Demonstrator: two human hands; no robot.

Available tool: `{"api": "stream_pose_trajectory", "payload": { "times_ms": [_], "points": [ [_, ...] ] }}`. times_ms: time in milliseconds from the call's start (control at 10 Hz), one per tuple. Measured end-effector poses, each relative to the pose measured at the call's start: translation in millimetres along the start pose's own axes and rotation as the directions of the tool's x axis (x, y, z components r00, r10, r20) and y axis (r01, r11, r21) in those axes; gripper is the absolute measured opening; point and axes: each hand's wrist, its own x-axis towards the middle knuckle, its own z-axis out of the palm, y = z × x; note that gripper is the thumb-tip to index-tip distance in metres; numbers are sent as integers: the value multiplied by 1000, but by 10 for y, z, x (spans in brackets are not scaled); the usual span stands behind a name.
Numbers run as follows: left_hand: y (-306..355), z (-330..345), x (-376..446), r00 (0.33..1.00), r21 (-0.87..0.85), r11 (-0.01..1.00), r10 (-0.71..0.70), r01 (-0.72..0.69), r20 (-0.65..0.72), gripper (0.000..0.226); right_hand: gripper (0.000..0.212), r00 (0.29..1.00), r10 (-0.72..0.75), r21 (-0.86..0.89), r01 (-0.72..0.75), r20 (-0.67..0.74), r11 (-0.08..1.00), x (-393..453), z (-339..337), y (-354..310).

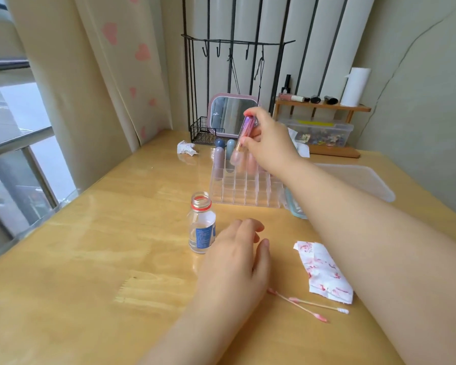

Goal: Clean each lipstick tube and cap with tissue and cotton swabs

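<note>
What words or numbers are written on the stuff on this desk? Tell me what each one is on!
None can be read.
Glass bottle: its blue label has lines of print, too small and blurred to read.
Clear storage box on the wooden stand: a yellow strip on the lid, no writing I can make out.
Lipstick tube in the right hand: no writing visible.
Stained tissue: only red smears, no words.

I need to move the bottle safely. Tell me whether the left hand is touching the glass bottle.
Cannot tell. In the head view the left hand lies right beside the glass bottle, its fingers overlapping the bottle's lower right edge, so neither contact nor a gap shows plainly.
</note>
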Motion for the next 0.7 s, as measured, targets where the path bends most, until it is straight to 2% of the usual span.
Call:
{"api": "stream_pose_trajectory", "payload": {
  "times_ms": [100,300,400,500,600,700],
  "points": [
    [20,-30,3,999,-54,997,-48,49,21,32,46,1000,6,-17,-6,22,1000,40,134,11],
    [-9,-43,24,975,-156,963,-219,221,29,13,41,996,3,-153,10,84,988,54,263,78],
    [10,-59,44,965,-205,944,-260,259,25,11,42,998,22,-180,-10,63,984,48,305,146],
    [5,-63,46,961,-193,942,-273,274,30,10,52,995,25,-235,-2,95,972,19,310,164],
    [-6,-40,37,963,-182,946,-268,268,26,9,64,985,-15,-333,72,170,940,-3,289,160],
    [60,-77,8,961,-159,948,-272,277,56,11,72,987,36,-224,0,158,975,-102,161,94]
  ]
}}
